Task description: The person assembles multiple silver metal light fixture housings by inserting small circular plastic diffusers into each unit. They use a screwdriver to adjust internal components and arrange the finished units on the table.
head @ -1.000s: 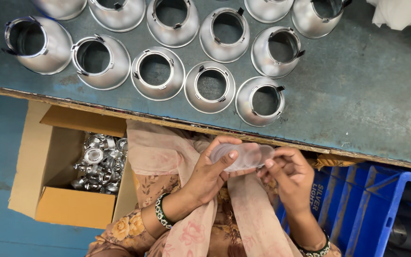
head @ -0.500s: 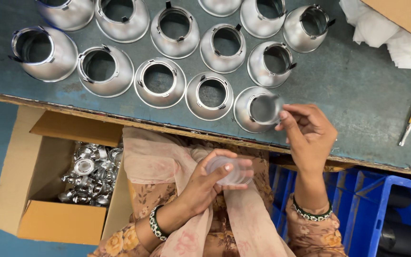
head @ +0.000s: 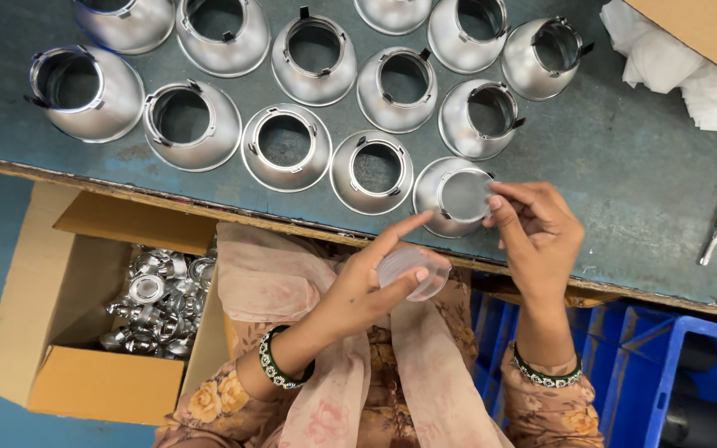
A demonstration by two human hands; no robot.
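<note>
Lens (head: 465, 196) is now over the mouth of the nearest reflector (head: 451, 199), at the tabletop's (head: 624, 158) front edge; a second ago both hands were together down at the lap, working one frosted disc off the stack. The right hand (head: 537, 232) has since travelled up and forward with that disc. Its fingers (head: 499, 203) pinch the lens by the right rim, holding it flat at the opening; whether it is seated or only resting there I cannot tell.

The left hand (head: 367, 286) stayed low, below the tabletop edge. It grips the stack (head: 412, 272) of clear discs between thumb and curled fingers, with the forefinger stretched out toward the reflector.

So one disc has left the stack and reached a cone. The other reflectors (head: 375, 170) in the rows look open at the top, with no disc showing. A carton (head: 68, 332) of small shiny metal parts sits at the left, and a blue crate (head: 682, 365) at the right.
</note>
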